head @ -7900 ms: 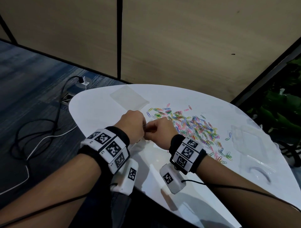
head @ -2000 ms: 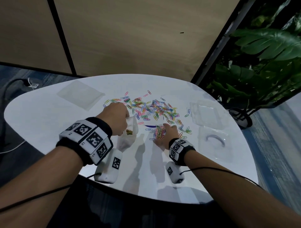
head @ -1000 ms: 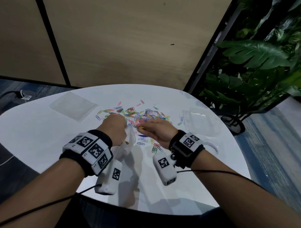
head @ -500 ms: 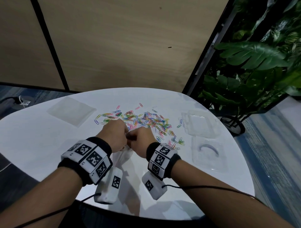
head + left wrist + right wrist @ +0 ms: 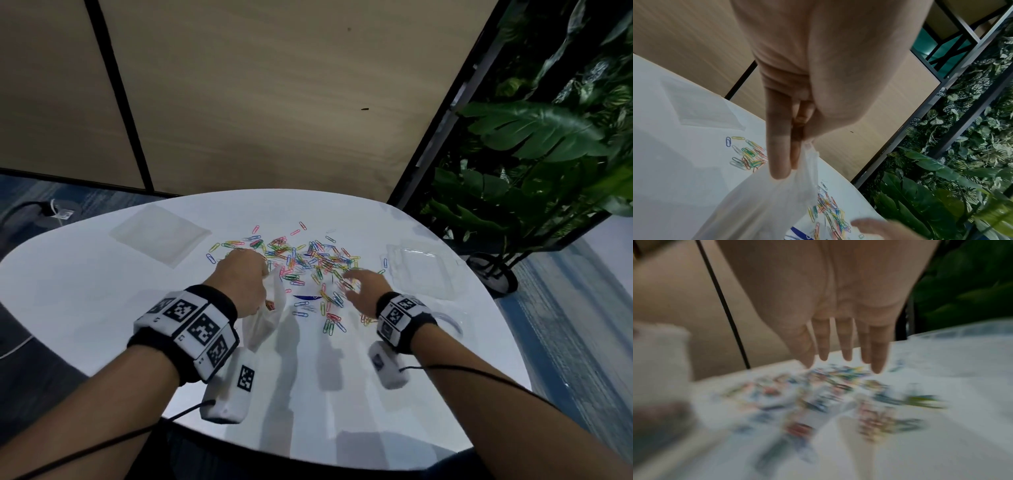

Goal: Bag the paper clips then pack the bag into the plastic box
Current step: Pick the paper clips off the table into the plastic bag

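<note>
While the thin translucent white plastic bag [image 5: 265, 317] is pinched at its mouth by the left hand [image 5: 241, 286], at about nine o'clock of the scatter, the bagging step is judged to be in hand and far from done. A few clips can be made out inside the bag, but most of the small multicoloured wire paper clips [image 5: 310, 265] lie loose on the white rounded table [image 5: 85, 301]. At three o'clock of the pile the right hand [image 5: 364, 291] hovers with its grip wide, fingers spread and nothing held. Another handful is judged to be called for next, gathered and carried to the bag's mouth. The clear hinged plastic box [image 5: 423, 270] lies open and unfilled further towards three o'clock.

The pinch on the bag's rim is shown only by the left wrist view; the spread fingers [image 5: 846, 344] only by the blurred right wrist view; the box only by the head view.
</note>
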The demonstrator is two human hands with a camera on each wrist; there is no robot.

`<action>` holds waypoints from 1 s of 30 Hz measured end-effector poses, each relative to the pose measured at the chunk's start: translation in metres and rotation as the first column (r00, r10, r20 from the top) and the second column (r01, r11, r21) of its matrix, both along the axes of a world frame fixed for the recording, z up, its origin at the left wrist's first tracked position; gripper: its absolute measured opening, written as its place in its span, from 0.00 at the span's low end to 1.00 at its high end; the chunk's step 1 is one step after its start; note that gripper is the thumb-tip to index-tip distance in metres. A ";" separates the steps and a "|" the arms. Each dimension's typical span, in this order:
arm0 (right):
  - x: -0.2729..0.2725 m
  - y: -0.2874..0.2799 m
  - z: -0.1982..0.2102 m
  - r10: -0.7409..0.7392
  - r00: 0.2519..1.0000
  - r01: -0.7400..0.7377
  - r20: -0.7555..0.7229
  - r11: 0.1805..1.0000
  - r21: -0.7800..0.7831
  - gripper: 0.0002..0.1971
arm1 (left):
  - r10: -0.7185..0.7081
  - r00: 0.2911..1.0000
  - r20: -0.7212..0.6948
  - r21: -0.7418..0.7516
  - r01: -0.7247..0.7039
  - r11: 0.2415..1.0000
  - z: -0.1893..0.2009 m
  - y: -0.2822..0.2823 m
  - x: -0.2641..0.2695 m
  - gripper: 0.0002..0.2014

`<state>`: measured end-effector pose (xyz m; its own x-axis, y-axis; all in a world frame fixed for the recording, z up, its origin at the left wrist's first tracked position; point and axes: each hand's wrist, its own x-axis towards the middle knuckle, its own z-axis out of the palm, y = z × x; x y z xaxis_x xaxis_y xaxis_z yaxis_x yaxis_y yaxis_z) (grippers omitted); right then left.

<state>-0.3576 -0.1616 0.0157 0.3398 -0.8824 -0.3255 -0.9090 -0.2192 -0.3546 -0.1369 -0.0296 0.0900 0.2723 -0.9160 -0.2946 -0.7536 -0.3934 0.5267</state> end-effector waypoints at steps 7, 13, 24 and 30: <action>-0.038 -0.006 -0.057 -0.044 0.917 0.067 -0.398 0.997 0.043 0.33 | -0.025 0.999 0.030 0.026 0.024 0.999 0.004 0.003 0.001 0.11; 0.000 0.015 -0.048 0.051 0.892 -0.107 -0.449 0.989 -0.101 0.14 | -0.014 1.000 0.027 0.041 0.013 0.999 0.003 0.002 0.000 0.12; -0.015 -0.020 -0.028 -0.307 0.952 0.299 0.002 0.930 0.215 0.12 | -0.032 0.999 0.029 0.048 0.031 0.998 0.006 0.003 -0.001 0.12; 0.027 0.008 0.031 -0.708 0.434 0.072 0.557 0.643 0.762 0.13 | -0.012 1.000 0.003 0.050 0.012 0.999 0.011 0.003 -0.004 0.10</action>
<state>-0.3307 -0.1539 0.0466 0.3761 -0.7138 -0.5908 -0.0919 0.6057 -0.7903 -0.1409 -0.0261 0.1006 0.2626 -0.9034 -0.3390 -0.7602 -0.4101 0.5039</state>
